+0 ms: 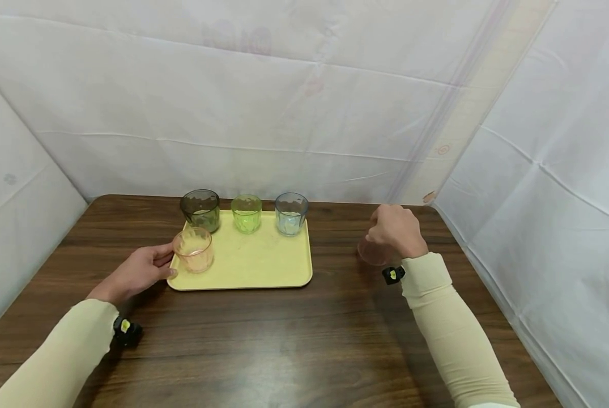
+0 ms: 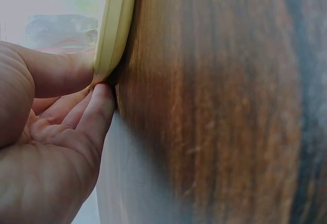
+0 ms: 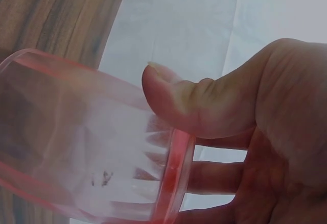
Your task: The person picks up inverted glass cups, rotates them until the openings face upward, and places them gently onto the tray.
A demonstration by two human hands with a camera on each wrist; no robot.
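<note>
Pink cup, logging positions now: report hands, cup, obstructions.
Right hand grips pink cup beside yellow tray. Left hand pinches tray's near-left edge. Four cups on tray; none between cup and tray.

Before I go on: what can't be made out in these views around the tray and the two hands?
- Pink cup: head view, mostly hidden behind the right hand; right wrist view cuts off its base.
- Left hand on the tray: head view hides the fingertips under the rim; the left wrist view shows them pinching it.
- Cup contents: too small to tell.
</note>
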